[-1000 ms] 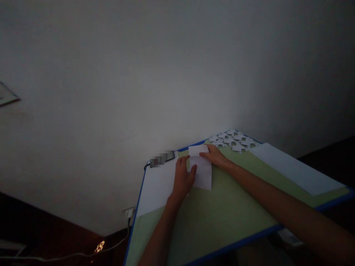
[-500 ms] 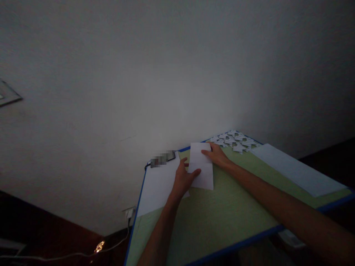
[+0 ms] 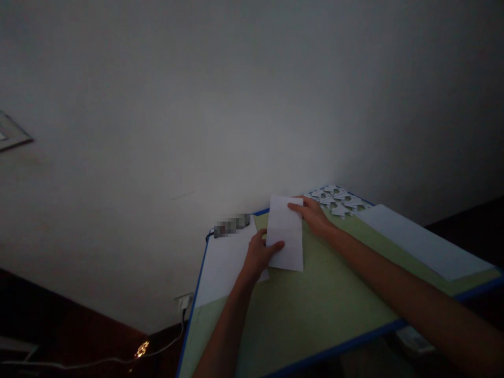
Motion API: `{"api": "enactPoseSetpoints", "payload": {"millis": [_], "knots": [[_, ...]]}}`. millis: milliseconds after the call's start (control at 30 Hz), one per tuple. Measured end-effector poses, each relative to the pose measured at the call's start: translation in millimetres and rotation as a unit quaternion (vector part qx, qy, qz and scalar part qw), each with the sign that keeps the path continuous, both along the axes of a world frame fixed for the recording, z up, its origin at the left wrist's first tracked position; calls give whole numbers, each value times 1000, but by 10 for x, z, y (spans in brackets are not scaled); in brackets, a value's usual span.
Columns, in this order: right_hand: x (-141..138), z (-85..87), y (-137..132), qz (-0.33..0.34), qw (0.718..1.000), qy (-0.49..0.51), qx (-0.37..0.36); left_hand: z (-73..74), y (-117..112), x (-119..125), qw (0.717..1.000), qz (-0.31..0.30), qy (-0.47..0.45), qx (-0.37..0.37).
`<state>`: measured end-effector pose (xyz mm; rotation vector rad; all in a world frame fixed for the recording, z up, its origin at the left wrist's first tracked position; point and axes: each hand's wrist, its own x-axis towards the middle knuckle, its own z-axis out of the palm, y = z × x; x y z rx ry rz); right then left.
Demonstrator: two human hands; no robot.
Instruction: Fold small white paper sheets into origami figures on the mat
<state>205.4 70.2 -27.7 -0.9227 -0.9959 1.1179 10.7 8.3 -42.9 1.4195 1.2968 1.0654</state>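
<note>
A white sheet of paper (image 3: 286, 231), narrow and oblong, is held up over the green table (image 3: 315, 315). My left hand (image 3: 260, 254) grips its left edge low down, thumb on the near face and fingers behind. At the top right corner my right hand (image 3: 311, 212) pinches it between thumb and fingers. Faint creases cross the paper. Beneath and left of my left hand lies a larger white sheet (image 3: 224, 268). Beyond my right hand, several folded white paper pieces (image 3: 338, 202) with pointed shapes lie at the table's far corner.
A long stack of white paper (image 3: 425, 244) lies along the right side. A blurred-out object (image 3: 232, 224) rests at the far left edge. The wall (image 3: 252, 105) rises right behind the table. A plugged-in cable (image 3: 182, 328) hangs down on the left.
The top of the paper has risen slightly with my right hand. My left fingers, spread before, now close behind the paper's left edge.
</note>
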Motion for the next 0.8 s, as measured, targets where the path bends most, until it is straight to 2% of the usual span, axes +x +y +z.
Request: {"api": "enactPoseSetpoints", "payload": {"millis": [133, 300, 567, 800], "knots": [[-15, 23, -34, 40, 995, 65, -61, 106, -68, 61, 998, -34, -47, -18], [-26, 45, -35, 66, 988, 96, -99, 210, -127, 85, 995, -65, -76, -13], [20, 23, 22, -6, 991, 68, -117, 267, -153, 60, 990, -127, -57, -15], [31, -10, 44, -21, 991, 64, -115, 297, -160, 21, 985, -163, -60, -11]]}}
